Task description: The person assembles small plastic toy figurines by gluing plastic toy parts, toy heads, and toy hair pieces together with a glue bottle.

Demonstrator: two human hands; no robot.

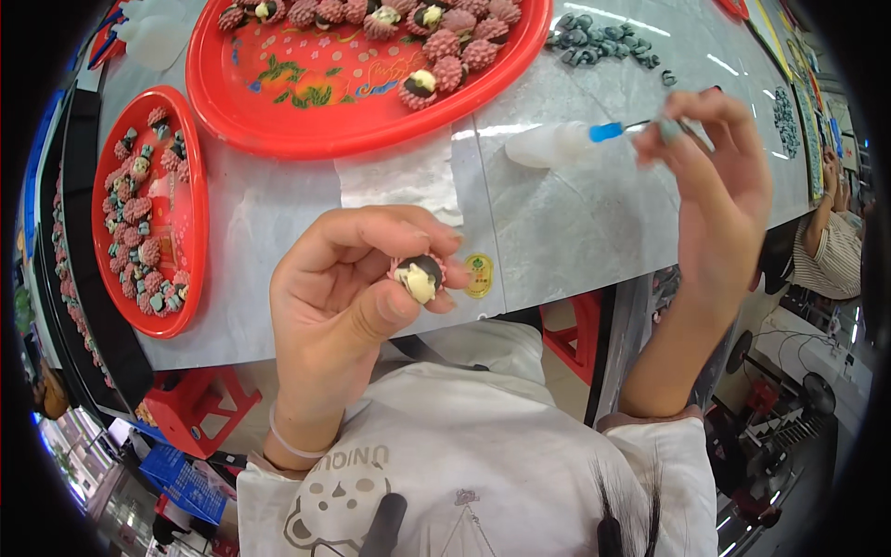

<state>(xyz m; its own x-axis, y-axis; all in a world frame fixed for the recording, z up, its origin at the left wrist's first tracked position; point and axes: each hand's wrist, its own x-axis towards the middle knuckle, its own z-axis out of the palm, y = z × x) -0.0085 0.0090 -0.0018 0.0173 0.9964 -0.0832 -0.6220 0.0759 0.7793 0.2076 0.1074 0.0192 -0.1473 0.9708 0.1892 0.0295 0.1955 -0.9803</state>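
Close in front of me, my left hand (320, 297) pinches a small pink, ridged, shell-like ornament (420, 277) between thumb and fingers. A dark middle and a cream figure face up on it. My right hand (729, 190) is raised over the table at the right, its thumb and fingers closed on a small grey-green piece (668, 130). A thin dark shape shows between those fingers, too blurred to name. Just left of them lies a translucent squeeze bottle (548, 147) with a blue cap and a thin metal tip pointing at my fingertips.
A large red tray (278, 139) holds several pink ornaments at the back. A smaller red tray (200, 232) with pink and grey-green ones stands left. Grey-green pieces (603, 42) lie heaped at the back right. White paper (399, 176) lies mid-table. Red stools (200, 408) stand below the edge.
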